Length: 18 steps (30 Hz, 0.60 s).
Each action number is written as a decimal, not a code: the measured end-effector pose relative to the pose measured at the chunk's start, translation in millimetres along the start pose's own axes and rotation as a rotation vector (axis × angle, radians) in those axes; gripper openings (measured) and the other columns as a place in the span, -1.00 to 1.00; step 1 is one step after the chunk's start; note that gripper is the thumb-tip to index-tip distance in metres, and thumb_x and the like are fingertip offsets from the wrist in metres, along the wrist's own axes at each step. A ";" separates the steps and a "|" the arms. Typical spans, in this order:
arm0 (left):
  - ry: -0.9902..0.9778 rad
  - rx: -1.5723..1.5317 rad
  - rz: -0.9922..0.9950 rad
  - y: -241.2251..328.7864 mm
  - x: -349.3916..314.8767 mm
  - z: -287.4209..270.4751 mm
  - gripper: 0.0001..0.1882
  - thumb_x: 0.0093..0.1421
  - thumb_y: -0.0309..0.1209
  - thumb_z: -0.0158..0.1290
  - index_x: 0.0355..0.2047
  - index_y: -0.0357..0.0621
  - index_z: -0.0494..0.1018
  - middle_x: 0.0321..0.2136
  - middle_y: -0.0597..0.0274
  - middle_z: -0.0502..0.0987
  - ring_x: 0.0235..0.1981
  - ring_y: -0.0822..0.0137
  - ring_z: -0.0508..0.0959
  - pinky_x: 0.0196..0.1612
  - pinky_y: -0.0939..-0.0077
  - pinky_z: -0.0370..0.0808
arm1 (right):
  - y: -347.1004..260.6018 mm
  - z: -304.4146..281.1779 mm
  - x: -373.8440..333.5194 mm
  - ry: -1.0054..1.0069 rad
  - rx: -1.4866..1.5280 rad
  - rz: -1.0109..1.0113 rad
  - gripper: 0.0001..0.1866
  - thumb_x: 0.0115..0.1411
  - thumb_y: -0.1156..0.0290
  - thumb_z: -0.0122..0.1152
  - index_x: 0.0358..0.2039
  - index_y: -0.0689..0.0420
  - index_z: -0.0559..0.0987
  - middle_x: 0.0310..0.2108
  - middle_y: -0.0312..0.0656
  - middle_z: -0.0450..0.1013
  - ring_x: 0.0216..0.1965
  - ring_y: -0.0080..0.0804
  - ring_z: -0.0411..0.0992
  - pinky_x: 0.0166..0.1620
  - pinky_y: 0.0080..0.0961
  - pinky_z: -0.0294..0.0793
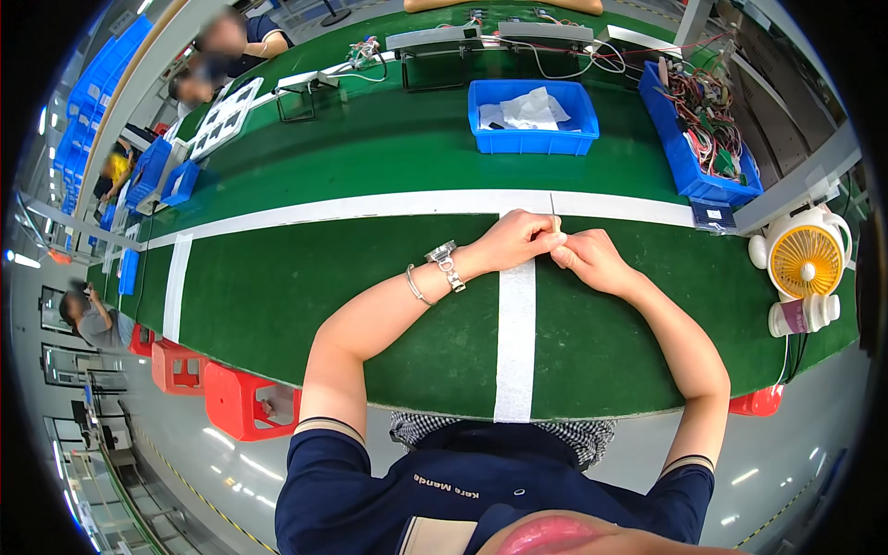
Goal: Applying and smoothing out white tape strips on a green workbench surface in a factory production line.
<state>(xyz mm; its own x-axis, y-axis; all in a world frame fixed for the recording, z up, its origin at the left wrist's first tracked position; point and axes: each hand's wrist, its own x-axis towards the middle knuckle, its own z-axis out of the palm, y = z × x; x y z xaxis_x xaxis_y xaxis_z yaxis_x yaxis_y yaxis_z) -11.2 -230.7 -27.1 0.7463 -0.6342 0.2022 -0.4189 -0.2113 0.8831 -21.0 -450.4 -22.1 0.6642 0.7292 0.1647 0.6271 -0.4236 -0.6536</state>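
Note:
My left hand, with a watch and a bangle on its wrist, is closed in a pinch over the white tape cross on the green table. Against it, fingertip to fingertip, my right hand is closed too. A thin, dark, wire-like piece stands up from where the fingers meet. Its lower end is hidden by the fingers, and its exact kind is too small to make out.
Beyond my hands stands a blue bin with white bags. To the right are a blue bin of wires, an orange-white fan and a white bottle. Lamp-like panels line the back; red stools stand left.

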 end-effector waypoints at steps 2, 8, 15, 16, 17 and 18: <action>0.008 0.003 -0.005 2.5 0.3 0.3 -0.57 0.39 -0.15 0.02 -0.52 -0.21 0.34 -0.66 0.34 0.27 -0.61 0.49 0.23 -0.52 0.47 0.21 | -0.4 -0.8 0.0 0.001 0.029 0.007 -0.50 0.42 -0.04 -0.15 -0.40 0.11 0.51 -0.60 -0.09 0.41 -0.53 0.02 0.40 -0.39 -0.11 0.32; 0.028 -0.015 0.025 3.5 0.6 0.5 -0.54 0.40 -0.10 0.01 -0.52 -0.21 0.35 -0.66 0.34 0.30 -0.62 0.49 0.25 -0.53 0.46 0.22 | -7.0 -4.3 1.4 0.008 0.040 0.008 -0.49 0.43 -0.06 -0.18 -0.40 0.09 0.49 -0.61 -0.10 0.40 -0.54 0.01 0.40 -0.38 -0.12 0.34; 0.028 -0.013 0.025 5.1 0.7 0.3 -0.54 0.39 -0.09 0.02 -0.52 -0.20 0.36 -0.68 0.34 0.30 -0.62 0.49 0.25 -0.54 0.46 0.22 | -3.5 -2.4 0.4 0.005 0.040 0.012 -0.53 0.42 -0.02 -0.15 -0.38 0.10 0.51 -0.60 -0.07 0.40 -0.52 0.02 0.40 -0.38 -0.10 0.33; 0.026 -0.019 0.028 6.1 0.6 0.0 -0.54 0.38 -0.09 0.03 -0.52 -0.20 0.35 -0.68 0.34 0.30 -0.62 0.49 0.25 -0.53 0.47 0.21 | -3.0 -2.1 0.4 0.005 0.041 0.012 -0.54 0.42 -0.01 -0.14 -0.36 0.10 0.52 -0.60 -0.06 0.41 -0.52 0.02 0.40 -0.38 -0.10 0.33; 0.025 -0.025 0.030 6.9 0.4 -0.1 -0.54 0.38 -0.09 0.03 -0.52 -0.20 0.35 -0.68 0.34 0.29 -0.62 0.49 0.25 -0.53 0.47 0.21 | -2.7 -2.0 0.4 0.005 0.042 0.011 -0.55 0.42 0.00 -0.12 -0.35 0.10 0.52 -0.60 -0.06 0.41 -0.52 0.03 0.40 -0.38 -0.09 0.33; 0.023 -0.031 0.033 7.2 0.3 0.0 -0.54 0.38 -0.09 0.03 -0.52 -0.19 0.35 -0.68 0.34 0.29 -0.62 0.49 0.25 -0.53 0.47 0.21 | -2.9 -2.0 0.2 0.004 0.043 0.014 -0.56 0.42 0.01 -0.11 -0.33 0.10 0.54 -0.59 -0.05 0.42 -0.51 0.03 0.41 -0.37 -0.09 0.33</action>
<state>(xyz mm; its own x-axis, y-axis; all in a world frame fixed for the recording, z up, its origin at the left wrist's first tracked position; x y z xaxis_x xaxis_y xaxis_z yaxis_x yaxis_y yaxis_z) -14.0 -232.5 -20.7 0.7441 -0.6230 0.2412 -0.4278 -0.1671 0.8883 -21.9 -450.1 -18.7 0.6745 0.7212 0.1579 0.5997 -0.4105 -0.6869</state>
